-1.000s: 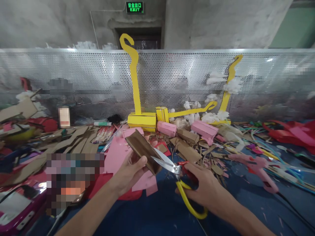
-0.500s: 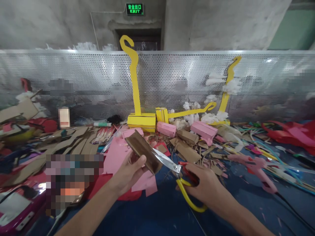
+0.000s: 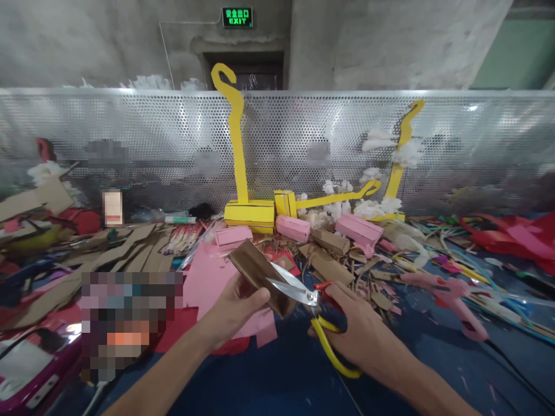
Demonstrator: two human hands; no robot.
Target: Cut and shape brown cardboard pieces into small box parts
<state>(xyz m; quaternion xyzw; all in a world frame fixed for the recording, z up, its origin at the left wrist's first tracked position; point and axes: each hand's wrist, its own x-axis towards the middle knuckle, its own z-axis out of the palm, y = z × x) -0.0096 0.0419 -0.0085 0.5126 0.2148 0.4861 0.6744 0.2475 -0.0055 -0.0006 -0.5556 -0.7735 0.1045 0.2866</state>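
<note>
My left hand (image 3: 243, 303) is closed on a folded piece of brown cardboard (image 3: 254, 267), tilted with its long side running down to the right. In my right hand (image 3: 355, 318) is a pair of scissors (image 3: 299, 287) with one red and one yellow handle. The blades are parted at the cardboard's right edge, one passing in front of it and the other partly behind. Whether they are cutting into it I cannot tell. Beneath the cardboard lies a pink sheet (image 3: 206, 271), with a red sheet (image 3: 173, 329) beside it.
A pink glue gun (image 3: 451, 292) with a black cord lies at right. Behind stand yellow hooked cardboard shapes (image 3: 249, 215) and small pink boxes (image 3: 292, 228) among brown scraps (image 3: 329, 266). Cardboard strips (image 3: 134, 245) lie at left. A perforated metal panel (image 3: 277, 127) runs across the back.
The scissor blades have opened wider. The cardboard and my left hand have shifted slightly right and down. My right hand has moved only a little.
</note>
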